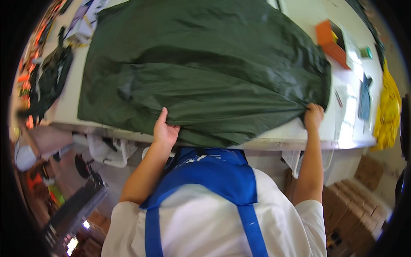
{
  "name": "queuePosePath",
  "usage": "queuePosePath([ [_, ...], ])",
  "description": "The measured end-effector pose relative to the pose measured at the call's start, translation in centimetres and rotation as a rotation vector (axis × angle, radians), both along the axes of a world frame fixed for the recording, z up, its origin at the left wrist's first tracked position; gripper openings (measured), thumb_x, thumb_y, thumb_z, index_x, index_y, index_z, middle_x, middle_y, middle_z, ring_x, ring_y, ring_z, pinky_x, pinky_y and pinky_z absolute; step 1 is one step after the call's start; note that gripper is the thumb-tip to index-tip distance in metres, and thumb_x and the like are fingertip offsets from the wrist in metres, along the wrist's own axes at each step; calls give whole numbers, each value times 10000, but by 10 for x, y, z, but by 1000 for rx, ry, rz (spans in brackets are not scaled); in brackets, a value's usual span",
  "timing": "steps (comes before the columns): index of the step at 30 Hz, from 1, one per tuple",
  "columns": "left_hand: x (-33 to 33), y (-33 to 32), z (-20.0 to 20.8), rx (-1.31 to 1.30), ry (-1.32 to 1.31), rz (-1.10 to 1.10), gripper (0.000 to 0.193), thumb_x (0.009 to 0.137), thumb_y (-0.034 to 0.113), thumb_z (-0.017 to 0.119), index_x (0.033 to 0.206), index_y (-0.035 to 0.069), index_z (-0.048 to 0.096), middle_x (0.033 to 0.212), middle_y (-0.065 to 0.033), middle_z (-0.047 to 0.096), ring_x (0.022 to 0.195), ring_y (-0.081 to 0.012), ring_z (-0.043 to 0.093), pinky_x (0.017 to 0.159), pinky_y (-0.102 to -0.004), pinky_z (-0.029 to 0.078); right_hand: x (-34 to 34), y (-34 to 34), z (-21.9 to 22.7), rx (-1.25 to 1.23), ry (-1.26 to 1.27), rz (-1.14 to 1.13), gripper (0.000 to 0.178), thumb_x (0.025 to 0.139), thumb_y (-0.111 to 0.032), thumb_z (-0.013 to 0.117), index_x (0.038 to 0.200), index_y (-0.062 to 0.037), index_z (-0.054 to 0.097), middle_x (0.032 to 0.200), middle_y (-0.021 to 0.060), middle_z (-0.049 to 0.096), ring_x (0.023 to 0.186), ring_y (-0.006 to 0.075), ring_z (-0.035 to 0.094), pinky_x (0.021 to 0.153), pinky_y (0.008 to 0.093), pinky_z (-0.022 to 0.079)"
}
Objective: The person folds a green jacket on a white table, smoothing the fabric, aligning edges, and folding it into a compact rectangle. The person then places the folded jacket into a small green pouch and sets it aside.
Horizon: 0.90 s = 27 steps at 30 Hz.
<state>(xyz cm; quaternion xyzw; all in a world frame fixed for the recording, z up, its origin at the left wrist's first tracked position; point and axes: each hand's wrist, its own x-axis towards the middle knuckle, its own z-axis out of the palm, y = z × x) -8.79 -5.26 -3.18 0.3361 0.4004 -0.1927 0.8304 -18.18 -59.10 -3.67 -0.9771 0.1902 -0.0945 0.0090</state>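
Note:
A large dark green sheet of thin, slightly shiny fabric (205, 77) lies spread over the white table, its near edge hanging a little over the front. My right hand (314, 115) is closed on the fabric near its right edge, and folds fan out leftward from that grip. At the near edge, left of the middle, my left hand (166, 132) touches the fabric with its thumb stretched up and apart from the fingers. Its fingertips rest against the cloth and are partly hard to see.
An orange box (333, 44) stands at the back right, near a green roll (366, 52). Yellow fabric (387, 111) hangs off the table's right end. Dark straps and cloth (51, 79) lie at the left. White baskets (112, 150) hang under the front edge; cardboard boxes (355, 210) stand lower right.

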Motion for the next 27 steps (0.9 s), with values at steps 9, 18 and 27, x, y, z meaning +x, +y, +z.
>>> queuePosePath([
  [9, 55, 144, -6, 1531, -577, -528, 571, 705, 227, 794, 1171, 16, 541, 1317, -127, 409, 1117, -280, 482, 945, -372, 421, 48, 54, 38, 45, -32, -11, 356, 718, 12, 535, 1060, -70, 588, 1090, 169, 578, 1052, 359, 523, 923, 433, 401],
  [18, 76, 196, 41, 1467, -474, -693, 269, 855, 234, 654, 781, -9, 565, 739, -131, 609, 676, -267, 591, 649, -367, 464, 53, 297, 11, 269, 333, 396, 640, 849, -368, 616, 1416, -185, 383, 1529, 83, 223, 1417, 357, 138, 1054, 689, 63],
  [27, 157, 209, 28, 1561, -587, -586, 253, 852, 153, 649, 1063, 28, 585, 1009, -97, 639, 785, -187, 600, 754, -302, 488, 76, 230, 29, 567, 83, 470, 431, 798, -187, 666, 1203, -82, 565, 1264, 133, 545, 1198, 327, 477, 1015, 448, 354],
])
